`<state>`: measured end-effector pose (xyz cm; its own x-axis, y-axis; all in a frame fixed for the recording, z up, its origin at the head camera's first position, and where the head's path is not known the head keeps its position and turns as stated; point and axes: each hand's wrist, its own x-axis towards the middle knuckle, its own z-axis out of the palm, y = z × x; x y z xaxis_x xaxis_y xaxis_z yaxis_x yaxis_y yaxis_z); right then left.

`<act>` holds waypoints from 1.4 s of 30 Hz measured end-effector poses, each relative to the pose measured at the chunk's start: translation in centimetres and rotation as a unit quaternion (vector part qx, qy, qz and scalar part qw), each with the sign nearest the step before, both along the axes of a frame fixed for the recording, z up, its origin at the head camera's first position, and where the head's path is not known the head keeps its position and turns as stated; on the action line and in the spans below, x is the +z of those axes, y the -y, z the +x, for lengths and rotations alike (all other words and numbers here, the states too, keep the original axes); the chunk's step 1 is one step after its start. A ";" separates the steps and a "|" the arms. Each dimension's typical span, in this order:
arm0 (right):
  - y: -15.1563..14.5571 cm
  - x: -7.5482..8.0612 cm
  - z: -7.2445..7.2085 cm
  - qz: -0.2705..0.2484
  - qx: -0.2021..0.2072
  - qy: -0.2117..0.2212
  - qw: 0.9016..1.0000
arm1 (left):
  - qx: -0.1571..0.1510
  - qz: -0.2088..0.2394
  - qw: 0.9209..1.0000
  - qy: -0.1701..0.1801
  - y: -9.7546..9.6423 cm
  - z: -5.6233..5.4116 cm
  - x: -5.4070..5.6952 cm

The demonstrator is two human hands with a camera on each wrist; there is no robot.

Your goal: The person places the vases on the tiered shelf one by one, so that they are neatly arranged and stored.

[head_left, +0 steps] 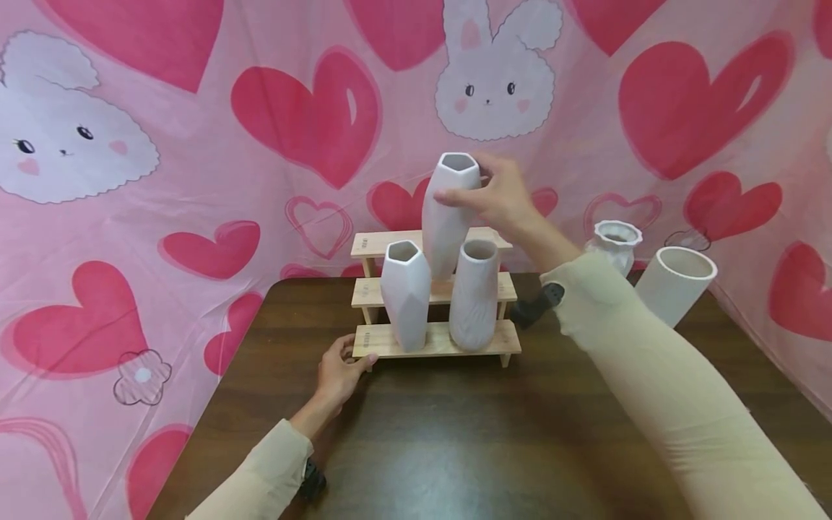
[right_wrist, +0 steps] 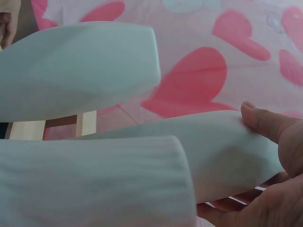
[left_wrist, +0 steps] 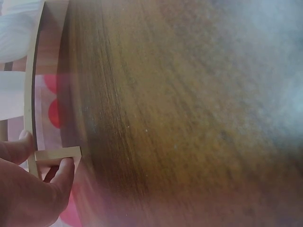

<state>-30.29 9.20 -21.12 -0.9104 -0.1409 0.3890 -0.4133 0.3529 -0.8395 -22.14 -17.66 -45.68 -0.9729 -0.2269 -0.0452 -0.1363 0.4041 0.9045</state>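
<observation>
A three-tier wooden stand (head_left: 367, 341) stands on the table. My left hand (head_left: 339, 372) grips its lower left end; in the left wrist view, the thumb lies at the shelf and a finger touches the leg (left_wrist: 59, 154). My right hand (head_left: 503, 195) holds a white faceted vase (head_left: 448, 209) near its rim, thumb on the near side. That vase is upright with a slight tilt, its base at the middle tier; whether it touches is unclear. On the bottom tier are another faceted vase (head_left: 406, 296) at left and a round textured vase (head_left: 474, 300) at right.
At the table's right lie a white vase with a ruffled rim (head_left: 614, 242) and a plain cylindrical vase (head_left: 676, 282), both partly behind my right sleeve. A pink cloth with hearts and rabbits (head_left: 403, 108) hangs behind the dark wooden table (head_left: 442, 433).
</observation>
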 end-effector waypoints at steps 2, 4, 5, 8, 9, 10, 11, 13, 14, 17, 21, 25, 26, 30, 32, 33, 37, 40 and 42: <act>0.4 -0.2 -0.1 0.008 0.002 0.005 1.000 | 0.000 -0.001 1.000 0.001 0.0 0.0 0.0; 0.7 -0.4 -0.3 0.014 0.008 0.010 1.000 | 0.000 -0.001 1.000 0.002 -0.1 -0.1 0.1; 0.9 -0.5 -0.3 0.015 0.010 0.013 1.000 | 0.000 -0.001 1.000 0.004 -0.1 -0.1 0.1; 1.5 -0.8 -0.5 0.024 0.015 0.019 0.999 | -0.003 -0.003 1.000 0.001 0.0 -0.1 0.1; 1.7 -0.9 -0.6 0.026 0.017 0.018 0.999 | -0.003 -0.003 1.000 0.002 0.0 -0.2 0.1; 1.8 -1.0 -0.6 0.031 0.019 0.018 0.999 | -0.003 -0.003 1.000 0.002 0.0 -0.2 0.1; 1.9 -1.1 -0.7 0.034 0.021 0.016 0.999 | -0.004 -0.005 1.000 0.001 0.0 -0.2 0.1; 2.2 -1.2 -0.8 0.042 0.026 0.016 0.999 | -0.005 -0.007 1.000 0.003 0.0 -0.2 0.1; 2.3 -1.2 -0.8 0.046 0.027 0.017 0.998 | -0.005 -0.007 1.000 0.003 0.0 -0.2 0.1; 2.5 -1.3 -1.0 0.056 0.026 0.024 0.998 | -0.006 -0.007 1.000 0.005 0.1 -0.2 0.1; 2.7 -1.5 -1.3 0.063 0.024 0.029 0.997 | -0.006 -0.008 1.000 0.004 0.1 -0.1 0.2; 3.0 -1.7 -1.5 0.069 0.022 0.045 0.996 | -0.007 -0.011 1.000 0.004 0.1 -0.1 0.2; 3.0 -1.7 -1.5 0.071 0.021 0.050 0.996 | -0.006 -0.012 1.000 0.004 0.1 -0.1 0.2; 3.2 -1.9 -1.7 0.076 0.019 0.061 0.995 | -0.003 -0.014 1.000 0.004 0.0 -0.2 0.2; 3.2 -1.9 -1.7 0.080 0.020 0.062 0.995 | -0.002 -0.013 1.000 0.004 0.0 -0.2 0.1; 3.2 -1.9 -1.7 0.080 0.022 0.061 0.995 | -0.002 -0.012 1.000 0.004 0.0 -0.2 0.1; 3.3 -1.8 -1.6 0.089 0.027 0.058 0.994 | 0.001 -0.009 1.000 0.002 0.0 -0.1 0.1; 3.3 -1.8 -1.7 0.100 0.029 0.060 0.993 | -0.001 -0.006 1.000 0.004 0.0 -0.1 0.1; 3.3 -1.8 -1.8 0.107 0.030 0.066 0.992 | -0.002 -0.006 1.000 0.006 0.0 -0.1 0.1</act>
